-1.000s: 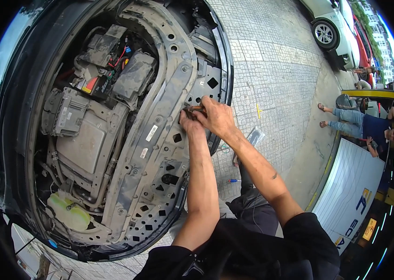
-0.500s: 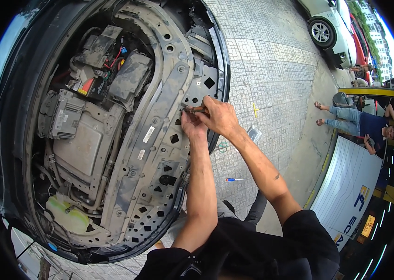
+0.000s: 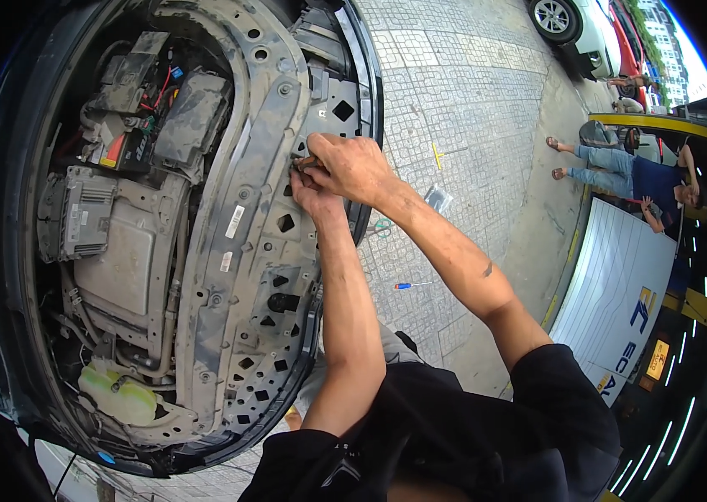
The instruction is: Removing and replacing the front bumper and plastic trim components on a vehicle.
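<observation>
Both my hands meet over the dusty front panel (image 3: 297, 259) of an open car bay, a plate punched with diamond and round holes. My right hand (image 3: 352, 170) is closed, its thumb and fingers pinched around a small, thin brownish piece mostly hidden by the fingers. Just below it, my left hand (image 3: 317, 196) has its fingertips pressed together at the same spot. Whatever the left fingers grip is covered by the right hand. Left of the hands runs the long grey crossmember (image 3: 246, 155) with bolts and two white labels.
Deeper in the bay sit a battery (image 3: 126, 152), a finned control unit (image 3: 86, 212) and a yellowish fluid reservoir (image 3: 119, 393). On the paving lie a blue screwdriver (image 3: 404, 286), green-handled scissors (image 3: 382, 227), a plastic packet (image 3: 438, 198) and a yellow tool (image 3: 436, 156). A person (image 3: 659, 180) stands at right.
The whole view has shifted, so the car and hands appear farther left and up. My hands stay at the same place on the panel, the right fingers now more curled.
</observation>
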`<state>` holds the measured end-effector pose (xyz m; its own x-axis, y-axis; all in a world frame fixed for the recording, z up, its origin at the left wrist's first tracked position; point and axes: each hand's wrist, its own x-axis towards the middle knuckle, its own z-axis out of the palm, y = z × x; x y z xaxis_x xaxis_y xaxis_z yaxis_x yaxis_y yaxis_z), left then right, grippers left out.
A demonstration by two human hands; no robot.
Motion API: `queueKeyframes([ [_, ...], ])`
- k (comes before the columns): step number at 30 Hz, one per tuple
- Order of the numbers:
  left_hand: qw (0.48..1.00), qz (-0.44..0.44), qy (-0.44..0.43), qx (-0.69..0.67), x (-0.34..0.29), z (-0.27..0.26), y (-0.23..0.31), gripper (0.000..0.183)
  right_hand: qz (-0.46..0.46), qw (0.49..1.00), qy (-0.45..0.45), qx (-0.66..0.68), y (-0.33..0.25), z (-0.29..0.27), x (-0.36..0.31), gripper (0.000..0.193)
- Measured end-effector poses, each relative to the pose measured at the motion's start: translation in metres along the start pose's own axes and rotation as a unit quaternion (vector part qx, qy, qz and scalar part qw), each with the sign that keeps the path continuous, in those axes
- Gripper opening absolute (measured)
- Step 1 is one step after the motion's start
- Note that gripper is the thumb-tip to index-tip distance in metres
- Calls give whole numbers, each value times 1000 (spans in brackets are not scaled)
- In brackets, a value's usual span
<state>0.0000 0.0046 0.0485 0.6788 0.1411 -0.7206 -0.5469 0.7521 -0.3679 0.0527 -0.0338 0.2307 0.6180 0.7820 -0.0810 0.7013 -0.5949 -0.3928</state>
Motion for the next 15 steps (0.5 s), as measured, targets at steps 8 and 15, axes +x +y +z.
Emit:
queueKeyframes([
  [8,996,-75,-52,-25,12,-6,22,35,-54,998,-6,-20,-11,7,13,30],
  [15,997,-66,-24,19,-21,16,8,31,-12,995,-80,-56,-20,7,38,30],
])
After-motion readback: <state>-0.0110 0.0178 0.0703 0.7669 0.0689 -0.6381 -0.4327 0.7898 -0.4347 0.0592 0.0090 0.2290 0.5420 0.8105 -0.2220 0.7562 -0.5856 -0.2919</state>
